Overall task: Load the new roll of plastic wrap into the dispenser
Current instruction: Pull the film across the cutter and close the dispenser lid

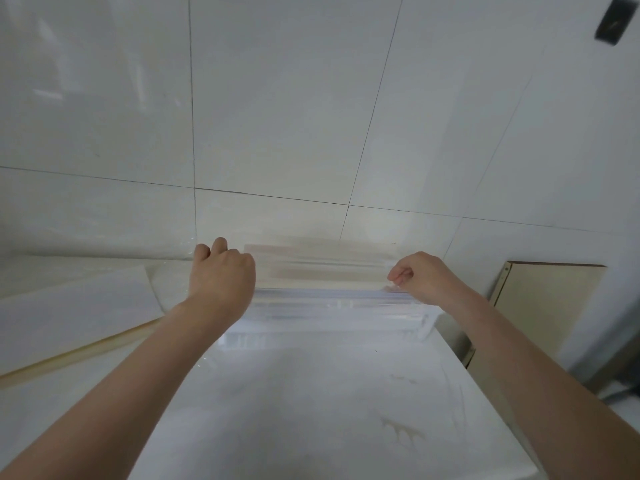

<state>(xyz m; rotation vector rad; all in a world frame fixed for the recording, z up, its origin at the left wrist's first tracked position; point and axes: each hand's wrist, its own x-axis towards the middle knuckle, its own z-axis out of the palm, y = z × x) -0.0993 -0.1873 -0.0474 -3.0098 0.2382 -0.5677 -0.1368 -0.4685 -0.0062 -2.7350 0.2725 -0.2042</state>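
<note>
A long white dispenser [329,311] lies across the far end of a white counter [311,393], blurred by motion. A sheet of clear plastic wrap [322,268] rises from it between my hands, stretched flat in front of the tiled wall. My left hand [221,271] grips the left end of the sheet with curled fingers. My right hand [420,277] pinches the sheet's right edge between thumb and fingers. The roll itself is not distinguishable inside the dispenser.
White wall tiles [277,116] stand directly behind the dispenser. A pale board [76,306] with a wooden edge lies at the left. At the right a beige panel [547,299] leans against the wall, past the counter's right edge. A dark fixture [614,20] hangs upper right.
</note>
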